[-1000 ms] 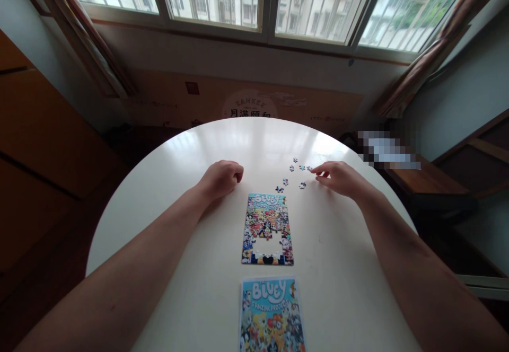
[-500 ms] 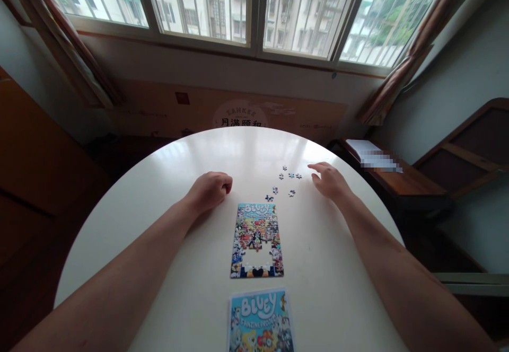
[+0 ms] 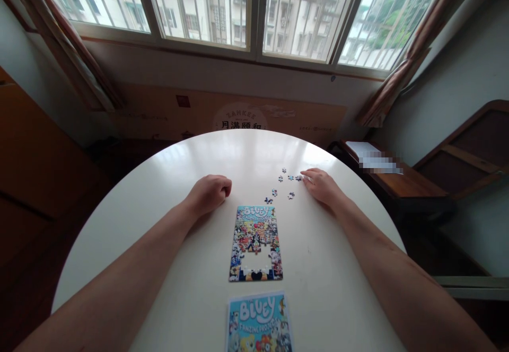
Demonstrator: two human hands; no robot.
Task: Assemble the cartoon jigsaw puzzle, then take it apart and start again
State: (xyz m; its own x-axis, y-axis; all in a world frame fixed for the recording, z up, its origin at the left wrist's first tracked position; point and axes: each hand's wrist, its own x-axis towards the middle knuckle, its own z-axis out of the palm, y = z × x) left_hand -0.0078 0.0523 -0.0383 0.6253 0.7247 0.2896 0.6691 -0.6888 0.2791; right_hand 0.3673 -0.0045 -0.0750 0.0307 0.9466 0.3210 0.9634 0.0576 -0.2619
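Observation:
On the white round table lies a mostly assembled jigsaw puzzle [image 3: 256,230] with a gap in its lower middle. Several loose pieces [image 3: 291,195] are scattered beyond its top right corner. My right hand [image 3: 319,184] touches the rightmost loose piece [image 3: 298,178] with its fingertips, which are close together. To the left of the pieces my left hand [image 3: 210,192] rests on the table, its fingers curled into a fist; whether anything is inside is hidden. A matching picture sheet [image 3: 259,323] lies below the puzzle, cut off by the frame's bottom edge.
The table [image 3: 119,230] has a curved far edge. Beyond it stands a printed orange panel [image 3: 151,113] under the barred windows. A wooden bench [image 3: 401,179] with white papers [image 3: 366,153] is on the right, and an orange-brown cabinet [image 3: 35,166] on the left.
My right hand has moved left to the rightmost loose piece, and its spread fingers have come together. My left hand stays in place. The view has shifted slightly.

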